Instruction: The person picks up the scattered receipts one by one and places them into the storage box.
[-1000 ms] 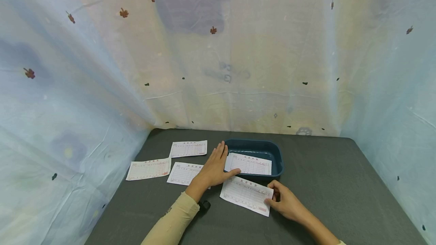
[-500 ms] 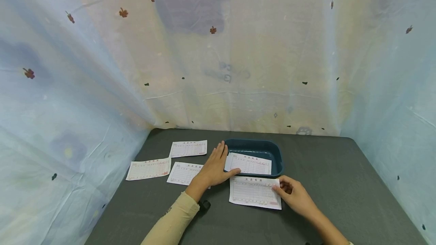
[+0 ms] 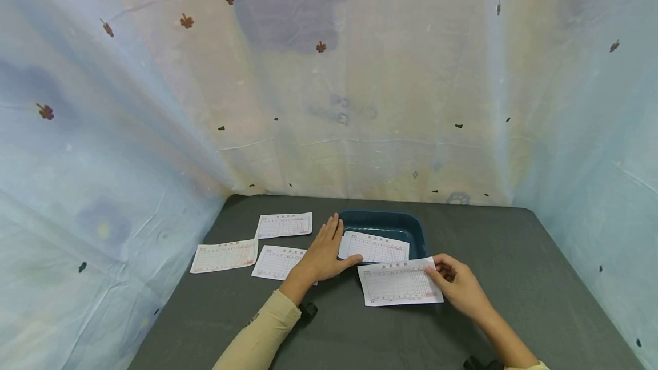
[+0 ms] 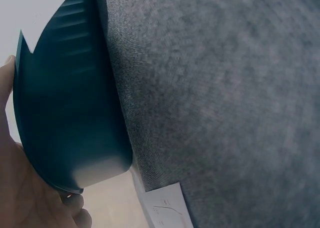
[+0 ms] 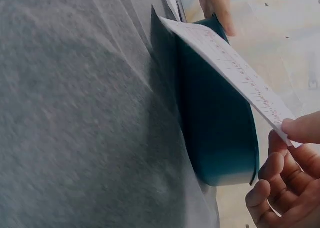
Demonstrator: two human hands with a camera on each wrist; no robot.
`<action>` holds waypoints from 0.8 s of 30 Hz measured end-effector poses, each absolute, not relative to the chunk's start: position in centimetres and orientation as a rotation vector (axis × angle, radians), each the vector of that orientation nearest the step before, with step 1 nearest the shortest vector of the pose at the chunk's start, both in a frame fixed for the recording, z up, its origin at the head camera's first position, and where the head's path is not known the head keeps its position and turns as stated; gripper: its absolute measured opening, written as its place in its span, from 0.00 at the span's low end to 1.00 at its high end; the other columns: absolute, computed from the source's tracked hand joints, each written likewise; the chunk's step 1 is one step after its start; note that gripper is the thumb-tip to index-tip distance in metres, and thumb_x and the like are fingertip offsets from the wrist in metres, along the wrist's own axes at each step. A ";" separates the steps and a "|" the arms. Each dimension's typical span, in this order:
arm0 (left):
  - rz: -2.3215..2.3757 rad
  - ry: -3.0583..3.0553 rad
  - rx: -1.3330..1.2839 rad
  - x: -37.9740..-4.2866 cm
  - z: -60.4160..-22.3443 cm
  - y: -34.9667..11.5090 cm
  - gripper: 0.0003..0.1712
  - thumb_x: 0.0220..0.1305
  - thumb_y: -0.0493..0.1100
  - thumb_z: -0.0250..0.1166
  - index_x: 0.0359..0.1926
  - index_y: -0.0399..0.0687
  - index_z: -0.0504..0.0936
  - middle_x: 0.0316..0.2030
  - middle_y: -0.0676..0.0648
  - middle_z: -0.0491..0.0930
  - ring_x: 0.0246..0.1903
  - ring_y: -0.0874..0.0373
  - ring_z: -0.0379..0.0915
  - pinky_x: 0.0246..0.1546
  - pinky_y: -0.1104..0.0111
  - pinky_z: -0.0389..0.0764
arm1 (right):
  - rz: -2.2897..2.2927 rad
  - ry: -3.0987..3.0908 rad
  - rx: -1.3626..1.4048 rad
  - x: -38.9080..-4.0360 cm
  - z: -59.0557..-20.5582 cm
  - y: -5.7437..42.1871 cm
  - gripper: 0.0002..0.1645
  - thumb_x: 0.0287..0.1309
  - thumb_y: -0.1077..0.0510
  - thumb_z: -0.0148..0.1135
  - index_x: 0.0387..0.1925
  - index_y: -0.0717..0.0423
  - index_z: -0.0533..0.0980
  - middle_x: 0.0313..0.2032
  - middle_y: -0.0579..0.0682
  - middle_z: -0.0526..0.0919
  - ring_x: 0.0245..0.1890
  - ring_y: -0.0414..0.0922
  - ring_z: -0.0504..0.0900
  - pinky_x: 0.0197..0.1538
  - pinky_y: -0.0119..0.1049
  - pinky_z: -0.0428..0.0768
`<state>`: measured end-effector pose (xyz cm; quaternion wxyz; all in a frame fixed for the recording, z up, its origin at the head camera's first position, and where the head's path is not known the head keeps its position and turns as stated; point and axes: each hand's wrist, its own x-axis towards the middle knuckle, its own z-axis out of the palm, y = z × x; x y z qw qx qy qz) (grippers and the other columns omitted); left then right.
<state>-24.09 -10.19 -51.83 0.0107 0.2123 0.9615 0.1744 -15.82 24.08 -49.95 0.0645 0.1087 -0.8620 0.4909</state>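
Note:
My right hand (image 3: pixel 460 287) pinches the right edge of a white printed receipt form (image 3: pixel 401 284) between thumb and fingers. The form is raised at the near side of a dark blue tray (image 3: pixel 382 218), covering part of its front rim. Inside the tray lies another form (image 3: pixel 377 247). My left hand (image 3: pixel 324 250) rests on the tray's left end, fingers extended and thumb along the near rim. In the right wrist view the held form (image 5: pixel 230 65) slants across the tray wall (image 5: pixel 215 118). The left wrist view shows the tray's side (image 4: pixel 70 118) beside my left hand (image 4: pixel 30 188).
Left of the tray lie a back form (image 3: pixel 284 225), a far-left form (image 3: pixel 224 256) and a third form (image 3: pixel 277 262) partly hidden by my left hand. A dark grey cloth covers the table (image 3: pixel 514 278). Patterned curtains (image 3: pixel 360 101) enclose its back and sides.
My right hand has moved right and away from me, bringing the pinched form up to the tray's front rim and turning it from its slant. My left hand has stayed put.

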 end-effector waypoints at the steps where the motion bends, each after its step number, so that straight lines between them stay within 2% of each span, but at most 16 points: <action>1: 0.545 3.000 0.665 -24.1 -51.9 -10.2 0.68 0.70 0.83 0.51 0.87 0.38 0.43 0.87 0.41 0.32 0.86 0.46 0.30 0.85 0.51 0.43 | 1.475 -2.595 0.334 -15.8 -49.8 24.2 0.05 0.73 0.61 0.69 0.45 0.60 0.83 0.32 0.49 0.82 0.28 0.38 0.78 0.30 0.31 0.79; 12: 0.541 3.006 0.692 -24.2 -51.8 -10.3 0.67 0.71 0.82 0.52 0.86 0.36 0.44 0.87 0.37 0.35 0.86 0.43 0.32 0.84 0.48 0.45 | 1.359 -2.520 0.378 -16.5 -48.8 25.3 0.03 0.72 0.64 0.69 0.44 0.61 0.83 0.32 0.49 0.83 0.26 0.38 0.78 0.29 0.31 0.79; 24: 0.549 2.998 0.666 -24.1 -51.8 -10.2 0.67 0.70 0.83 0.52 0.87 0.38 0.43 0.87 0.38 0.35 0.86 0.45 0.31 0.85 0.50 0.44 | 1.328 -2.483 0.365 -17.4 -47.5 25.8 0.06 0.74 0.62 0.68 0.47 0.61 0.83 0.35 0.51 0.83 0.28 0.39 0.78 0.30 0.30 0.79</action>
